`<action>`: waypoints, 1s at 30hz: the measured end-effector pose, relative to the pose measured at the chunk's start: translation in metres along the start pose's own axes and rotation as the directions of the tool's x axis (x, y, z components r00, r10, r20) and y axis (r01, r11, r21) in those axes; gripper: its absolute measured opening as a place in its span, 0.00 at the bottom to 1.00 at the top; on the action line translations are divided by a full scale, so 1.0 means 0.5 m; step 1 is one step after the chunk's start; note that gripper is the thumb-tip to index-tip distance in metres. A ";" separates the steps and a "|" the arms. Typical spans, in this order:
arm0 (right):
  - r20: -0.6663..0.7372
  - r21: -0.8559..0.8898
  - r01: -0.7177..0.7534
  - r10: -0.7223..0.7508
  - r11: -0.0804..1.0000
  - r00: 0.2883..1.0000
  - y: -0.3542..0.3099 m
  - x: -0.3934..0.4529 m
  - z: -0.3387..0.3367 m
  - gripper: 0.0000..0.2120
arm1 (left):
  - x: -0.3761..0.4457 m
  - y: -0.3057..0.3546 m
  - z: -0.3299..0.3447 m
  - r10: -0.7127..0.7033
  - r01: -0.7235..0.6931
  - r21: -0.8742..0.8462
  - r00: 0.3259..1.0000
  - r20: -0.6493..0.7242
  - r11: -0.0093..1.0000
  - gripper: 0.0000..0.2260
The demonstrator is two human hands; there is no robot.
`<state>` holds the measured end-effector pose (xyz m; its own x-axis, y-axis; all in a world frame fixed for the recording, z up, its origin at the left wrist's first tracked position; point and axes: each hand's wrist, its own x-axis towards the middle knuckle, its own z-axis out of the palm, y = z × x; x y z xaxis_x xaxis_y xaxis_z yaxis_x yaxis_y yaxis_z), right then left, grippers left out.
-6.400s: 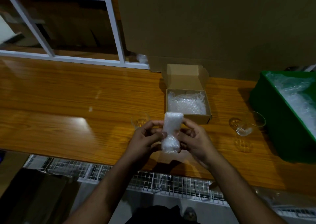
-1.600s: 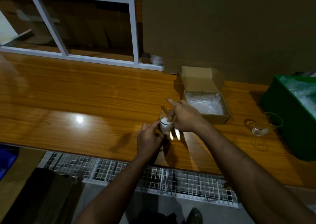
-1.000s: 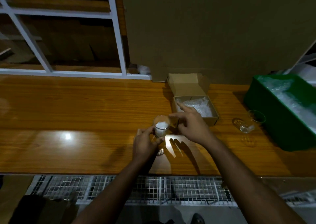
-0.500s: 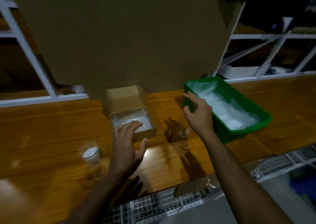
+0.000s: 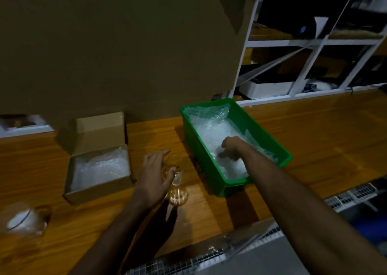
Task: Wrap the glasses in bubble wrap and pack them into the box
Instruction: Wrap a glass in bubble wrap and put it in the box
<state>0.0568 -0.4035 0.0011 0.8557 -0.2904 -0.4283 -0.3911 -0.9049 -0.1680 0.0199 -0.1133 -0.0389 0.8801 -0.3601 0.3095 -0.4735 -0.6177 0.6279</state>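
A: How far along does the packing look?

B: Partway. The cardboard box [image 5: 98,167] stands open toward the bench's [image 5: 314,140] back edge, with bubble wrap [image 5: 102,165] inside; whether a wrapped glass lies under it cannot be told. One glass [image 5: 27,220] near the left edge has white wrap stuffed inside but none around its outside. Another glass [image 5: 174,175] is bare at mid-bench.

A: And the hands?

B: The left hand [image 5: 155,176] curls around the bare glass, thumb at its near side. The right hand [image 5: 229,148] is down in the green bin [image 5: 217,182], fingers bent into the loose wrap [image 5: 211,132]; whether its grip has pinched a sheet cannot be told.

A: So what remains?

B: Likely pulling out a sheet, wrapping the bare glass, finishing the stuffed one, and setting both into the box.

A: The count?

B: Two glasses visible, one box, one bin of wrap, two hands.
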 end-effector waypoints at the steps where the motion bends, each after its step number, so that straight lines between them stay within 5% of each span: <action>1: 0.002 -0.048 0.007 -0.007 0.999 1.000 0.002 0.014 0.003 0.23 | 0.000 0.004 0.006 -0.004 0.004 -0.003 1.000 -0.006 1.000 0.24; 5: -0.085 -0.112 0.002 -0.012 0.994 0.996 0.024 0.050 0.017 0.08 | -0.016 0.014 0.010 -0.015 0.015 -0.046 1.000 -0.007 0.999 0.24; 7: -0.238 0.050 -0.004 0.016 0.999 0.971 0.028 0.043 0.006 0.05 | -0.025 0.014 0.001 -0.032 0.030 -0.057 0.999 -0.031 0.998 0.24; 11: -0.554 0.347 0.135 0.087 0.928 0.828 0.005 -0.031 -0.043 0.12 | -0.041 0.009 -0.029 -0.057 0.049 -0.114 0.996 -0.064 0.992 0.22; 14: -0.705 0.299 0.345 -0.037 0.890 0.708 -0.048 -0.126 -0.067 0.11 | -0.046 0.018 -0.057 -0.107 0.087 -0.250 0.992 -0.071 0.964 0.18; 17: -0.794 0.139 0.460 -0.179 0.877 0.581 -0.127 -0.238 -0.068 0.10 | -0.054 0.037 -0.108 -0.227 0.222 -0.455 0.973 0.045 0.862 0.23; 19: -0.821 0.131 0.513 -0.197 0.848 0.535 -0.179 -0.308 -0.062 0.11 | -0.064 0.054 -0.154 -0.285 0.374 -0.631 0.927 0.243 0.680 0.29; 21: -0.828 0.189 0.611 -0.210 0.768 0.520 -0.231 -0.373 -0.052 0.12 | -0.078 0.066 -0.201 -0.232 0.421 -0.725 0.907 0.351 0.545 0.30; 24: -0.803 0.281 0.691 -0.232 0.666 0.549 -0.297 -0.424 -0.015 0.13 | -0.107 0.070 -0.255 -0.113 0.327 -0.855 0.945 0.308 0.402 0.18; 28: -0.770 0.279 0.676 -0.262 0.682 0.582 -0.365 -0.418 0.078 0.12 | -0.145 0.008 -0.296 -0.341 0.329 -0.868 0.918 0.202 0.373 0.12; 30: -0.729 0.279 0.652 -0.287 0.705 0.622 -0.394 -0.405 0.133 0.11 | -0.171 -0.043 -0.297 -0.434 0.431 -0.829 0.862 0.261 0.357 0.14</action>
<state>-0.0619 -0.1455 0.0617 0.8911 -0.1481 0.4291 0.1876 -0.7407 -0.6451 -0.0399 0.0342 0.0271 0.9551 -0.2255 -0.1920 0.2391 0.2042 0.9493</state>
